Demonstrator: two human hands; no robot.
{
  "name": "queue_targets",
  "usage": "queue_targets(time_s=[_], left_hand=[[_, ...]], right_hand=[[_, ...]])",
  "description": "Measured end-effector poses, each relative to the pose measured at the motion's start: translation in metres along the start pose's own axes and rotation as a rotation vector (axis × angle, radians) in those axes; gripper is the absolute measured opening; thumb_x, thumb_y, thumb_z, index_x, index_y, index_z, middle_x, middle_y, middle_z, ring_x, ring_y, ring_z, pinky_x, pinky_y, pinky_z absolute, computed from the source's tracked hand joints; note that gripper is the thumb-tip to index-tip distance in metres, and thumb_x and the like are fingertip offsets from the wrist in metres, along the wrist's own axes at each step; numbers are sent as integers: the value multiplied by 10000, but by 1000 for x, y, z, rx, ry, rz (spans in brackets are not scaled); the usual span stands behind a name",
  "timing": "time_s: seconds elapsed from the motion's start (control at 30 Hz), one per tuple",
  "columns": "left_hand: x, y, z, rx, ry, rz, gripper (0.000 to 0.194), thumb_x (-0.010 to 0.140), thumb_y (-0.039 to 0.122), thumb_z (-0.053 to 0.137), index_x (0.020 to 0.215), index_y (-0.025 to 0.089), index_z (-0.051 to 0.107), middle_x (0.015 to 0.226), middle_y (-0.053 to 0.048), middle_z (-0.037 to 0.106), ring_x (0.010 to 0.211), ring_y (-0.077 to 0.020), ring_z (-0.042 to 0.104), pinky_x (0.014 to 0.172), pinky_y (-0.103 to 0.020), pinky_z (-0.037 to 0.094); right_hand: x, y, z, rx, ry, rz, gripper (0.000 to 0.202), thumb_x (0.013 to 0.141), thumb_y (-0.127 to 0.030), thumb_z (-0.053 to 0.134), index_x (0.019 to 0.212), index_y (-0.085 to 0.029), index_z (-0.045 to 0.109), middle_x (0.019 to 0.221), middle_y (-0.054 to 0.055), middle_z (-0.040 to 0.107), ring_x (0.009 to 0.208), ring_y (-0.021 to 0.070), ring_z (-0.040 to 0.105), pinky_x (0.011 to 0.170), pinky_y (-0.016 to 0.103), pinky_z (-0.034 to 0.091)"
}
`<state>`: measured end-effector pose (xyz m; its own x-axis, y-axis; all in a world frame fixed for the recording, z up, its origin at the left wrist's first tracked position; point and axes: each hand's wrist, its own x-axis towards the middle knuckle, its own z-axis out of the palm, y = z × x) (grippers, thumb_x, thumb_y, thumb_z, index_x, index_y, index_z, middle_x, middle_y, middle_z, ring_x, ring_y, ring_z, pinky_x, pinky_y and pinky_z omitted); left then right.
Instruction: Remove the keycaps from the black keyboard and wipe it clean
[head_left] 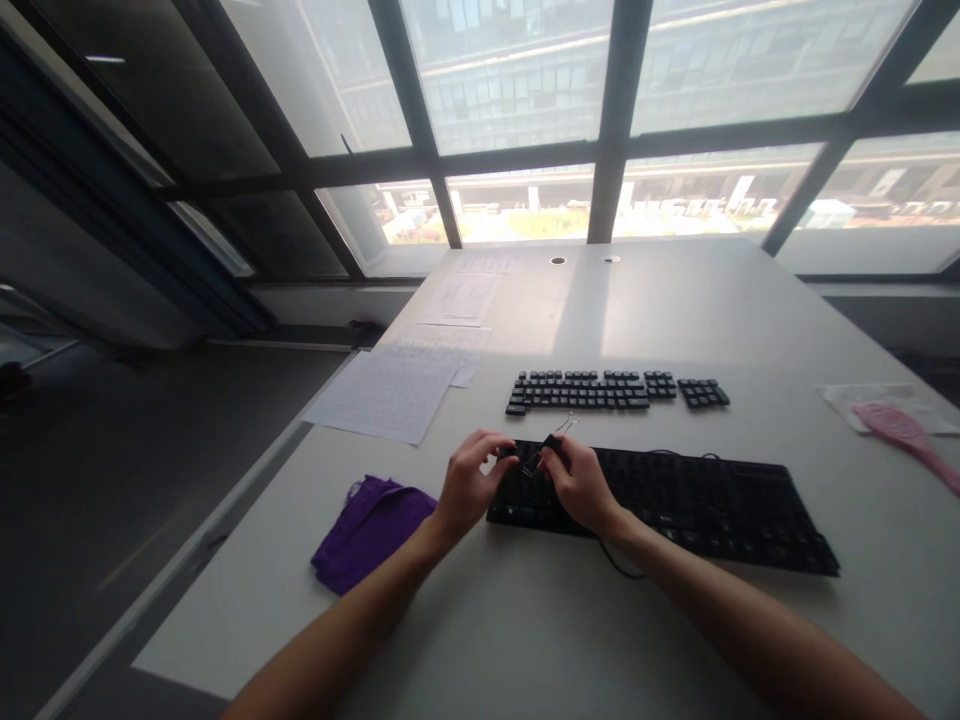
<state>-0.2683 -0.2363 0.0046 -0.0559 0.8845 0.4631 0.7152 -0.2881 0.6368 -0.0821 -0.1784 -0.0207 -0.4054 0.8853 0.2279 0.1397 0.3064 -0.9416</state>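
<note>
A black keyboard (697,500) lies slightly askew on the white desk, its cable showing below the front edge. Over its left end, my left hand (472,480) pinches a small black keycap (507,452) between thumb and fingertips. Close beside it, my right hand (581,485) grips a keycap puller (553,441), a small black body with thin wire ends sticking out both ways. Behind the keyboard, loose black keycaps (577,390) are laid out in rows and blocks like a keyboard layout.
A folded purple cloth (371,530) lies left of my left forearm. Printed paper sheets (390,390) run along the desk's left edge. At the right sits a pink hairbrush (896,425) on a clear plastic bag. Tall windows (517,70) stand beyond the desk (675,310).
</note>
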Motion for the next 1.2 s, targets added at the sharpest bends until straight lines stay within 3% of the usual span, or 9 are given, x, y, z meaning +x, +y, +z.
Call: queue_targets(time_s=[0.17,0.3,0.47,0.9,1.2], left_hand=[[60,-21,12,203,-88,105,74,833,239,755,898,219,727,921,-28,740,875,-208,607,854,-361,483],[85,-39,34,275,-190,159,60,804,251,787,856,230,765,889,-20,753,862,-203,599,833,-351,477],[86,-51,46,342,-250,196,30,813,264,778,824,236,783,909,-26,732,880,-206,568,834,-349,475],[86,-50,48,355,-162,139,37,774,241,796,800,240,769,1010,-52,661,994,-262,522,920,-439,479],[84,-50,49,327,-132,94,72,763,212,801,812,225,750,1000,-46,650,999,-252,514,925,-418,479]], right_hand=[[0,2,0,12,-2,-5,169,954,-279,536,813,-195,577,703,26,669,631,183,619,622,282,463],[-1,2,-1,9,2,-9,186,960,-278,530,802,-194,580,706,27,662,636,181,610,619,277,457],[1,2,-1,16,-8,-23,181,959,-276,530,808,-191,583,710,21,654,643,176,601,626,272,455],[1,1,-1,27,-21,-16,189,956,-295,538,805,-194,587,692,22,647,618,176,583,605,274,459],[1,0,-1,12,-33,-27,181,952,-283,538,801,-191,577,697,25,651,627,176,588,616,274,454]])
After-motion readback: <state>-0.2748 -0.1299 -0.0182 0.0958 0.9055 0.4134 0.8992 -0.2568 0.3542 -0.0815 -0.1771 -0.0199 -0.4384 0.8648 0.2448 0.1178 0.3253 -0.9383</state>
